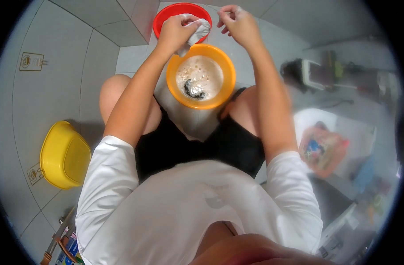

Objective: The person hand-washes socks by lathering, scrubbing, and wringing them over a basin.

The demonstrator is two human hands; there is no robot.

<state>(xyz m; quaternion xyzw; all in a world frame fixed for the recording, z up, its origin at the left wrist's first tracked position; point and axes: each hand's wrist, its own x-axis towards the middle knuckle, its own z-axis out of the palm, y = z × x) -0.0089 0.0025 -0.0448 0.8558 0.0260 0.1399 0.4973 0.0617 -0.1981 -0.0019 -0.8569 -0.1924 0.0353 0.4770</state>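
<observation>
My left hand [177,32] grips a white cloth [200,32] over the right part of a red basin [161,18]. The cloth hangs down toward the rim of an orange basin [232,79]. Cloudy, foamy water fills the orange basin, and a dark item [194,90] lies partly under the foam. To the right of the red basin my right hand [235,23] is raised, its fingers curled and its thumb near the fingertips; whether anything small is between them cannot be made out.
A yellow basin [66,154] leans by the tiled wall on the left. At the right are a white bin [317,117] with an orange-pink bag [329,152] and blurred items. Bottles and packets stand at the lower left. My knees flank the orange basin.
</observation>
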